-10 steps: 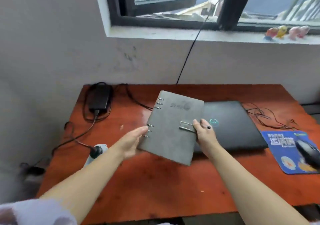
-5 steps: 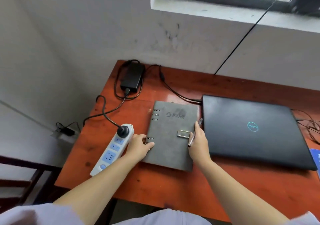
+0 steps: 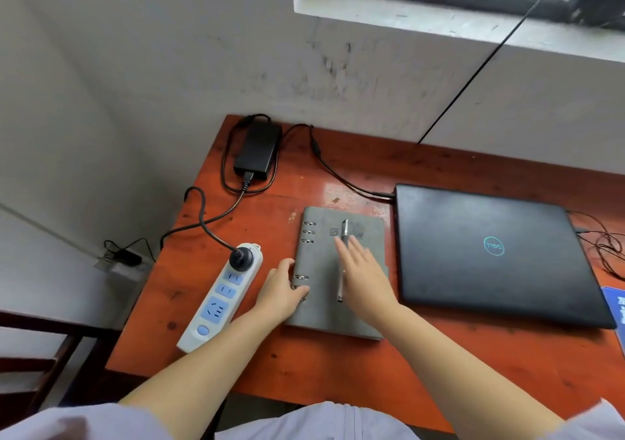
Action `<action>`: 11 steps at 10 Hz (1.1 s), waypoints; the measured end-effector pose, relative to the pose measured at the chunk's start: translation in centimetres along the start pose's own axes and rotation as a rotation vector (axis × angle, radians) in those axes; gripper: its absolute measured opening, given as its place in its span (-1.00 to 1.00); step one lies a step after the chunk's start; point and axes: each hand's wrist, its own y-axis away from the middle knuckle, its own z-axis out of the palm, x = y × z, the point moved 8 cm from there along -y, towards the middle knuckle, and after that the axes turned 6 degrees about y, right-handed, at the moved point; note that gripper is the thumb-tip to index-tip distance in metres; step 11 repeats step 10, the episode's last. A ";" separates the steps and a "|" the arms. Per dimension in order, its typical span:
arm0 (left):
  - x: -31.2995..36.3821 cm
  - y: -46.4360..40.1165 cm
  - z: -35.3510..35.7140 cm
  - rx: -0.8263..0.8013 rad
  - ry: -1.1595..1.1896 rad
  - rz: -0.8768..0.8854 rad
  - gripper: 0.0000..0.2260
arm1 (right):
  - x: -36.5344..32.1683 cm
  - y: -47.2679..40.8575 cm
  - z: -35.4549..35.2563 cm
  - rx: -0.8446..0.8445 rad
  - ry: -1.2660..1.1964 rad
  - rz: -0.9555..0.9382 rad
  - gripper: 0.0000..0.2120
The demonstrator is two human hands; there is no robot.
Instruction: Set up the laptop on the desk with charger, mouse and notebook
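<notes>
A grey ring-bound notebook (image 3: 318, 257) lies flat on the orange desk (image 3: 338, 372), just left of the closed black laptop (image 3: 473, 253). A silver pen (image 3: 344, 233) rests lengthwise on the notebook's cover. My right hand (image 3: 365, 277) lies flat over the cover with fingers spread, beside and partly over the pen. My left hand (image 3: 280, 291) grips the notebook's ring edge, thumb on the cover. The black charger brick (image 3: 257, 150) sits at the back left; one cable runs to the laptop, the other is plugged into the white power strip (image 3: 220, 299). The mouse is out of view.
A blue mouse pad (image 3: 614, 307) shows at the right edge, with thin tangled cables (image 3: 605, 247) behind it. The wall and window sill stand close behind the desk. A dark wooden chair (image 3: 40, 355) stands left of the desk, by a wall socket (image 3: 123, 258).
The notebook went from held in the air to flat on the desk left of the laptop. The pen left my right hand and now lies on the cover, and that hand has opened.
</notes>
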 end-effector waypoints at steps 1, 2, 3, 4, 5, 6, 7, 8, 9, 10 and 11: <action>0.2 0.3 -0.1 0.007 0.014 0.001 -0.47 | -1.4 0.3 2.4 -0.146 0.115 -0.012 -0.31; 0.3 0.4 -0.2 0.009 0.011 0.018 -0.46 | -1.3 0.7 3.7 -0.197 0.172 0.008 -0.38; 0.4 0.6 -0.2 0.012 0.009 0.020 -0.47 | -0.9 0.7 4.2 -0.222 0.209 -0.001 -0.39; 0.4 0.6 -0.3 0.008 0.015 0.023 -0.47 | -0.3 0.7 4.3 -0.231 0.213 0.020 -0.39; 0.5 0.7 -0.4 0.005 0.010 0.020 -0.47 | 0.5 1.0 4.3 -0.233 0.208 0.034 -0.40; 0.5 0.8 -0.4 0.005 0.014 0.017 -0.46 | 1.2 1.6 4.3 -0.233 0.185 0.026 -0.40; 0.6 0.9 -0.5 0.000 0.010 0.011 -0.47 | 1.7 2.2 3.9 -0.232 0.126 0.033 -0.38; 0.4 0.9 -0.3 0.001 0.010 0.008 -0.49 | 2.5 2.9 3.4 -0.215 0.081 0.055 -0.38; 0.7 0.8 -0.4 -0.001 0.021 -0.005 -0.51 | 2.6 3.7 2.5 -0.202 0.031 0.068 -0.40; 0.5 1.3 -0.7 0.020 0.024 0.016 -0.54 | 3.5 4.3 0.5 -0.175 -0.087 0.122 -0.43; 0.5 1.3 -0.7 0.020 0.024 0.016 -0.54 | 3.5 4.3 0.5 -0.175 -0.087 0.122 -0.43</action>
